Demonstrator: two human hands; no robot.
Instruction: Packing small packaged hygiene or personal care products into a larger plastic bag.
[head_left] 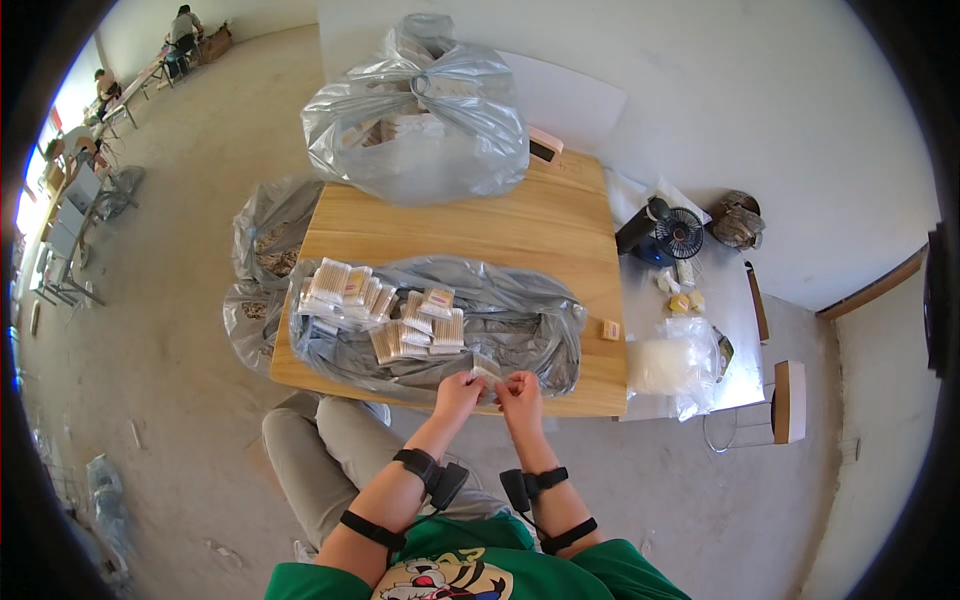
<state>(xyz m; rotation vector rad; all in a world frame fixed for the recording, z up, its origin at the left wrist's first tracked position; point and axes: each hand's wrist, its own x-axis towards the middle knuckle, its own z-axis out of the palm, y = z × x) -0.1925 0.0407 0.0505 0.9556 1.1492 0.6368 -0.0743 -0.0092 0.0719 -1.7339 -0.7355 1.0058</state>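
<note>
Over the near edge of a grey plastic bag (520, 352), my left hand (457, 394) and my right hand (520, 396) pinch a small clear packet (486, 368) between them. Its contents look like thin sticks, probably cotton swabs. The fingers of both hands are closed at its sides. Inside the opened bag, to the left of my hands, several similar packets of pale sticks (448, 330) lie in a loose pile. More such packets (330, 280) are heaped at the bag's far left; some carry a small yellowish label.
The bag lies on a wooden table (450, 225). Behind it stands a full, knotted plastic bag (415, 130). Grey bags (270, 235) hang at the table's left. A small orange-yellow box (611, 329) sits right. A side table holds a fan (680, 234) and clear plastic bags (665, 365). People work far left.
</note>
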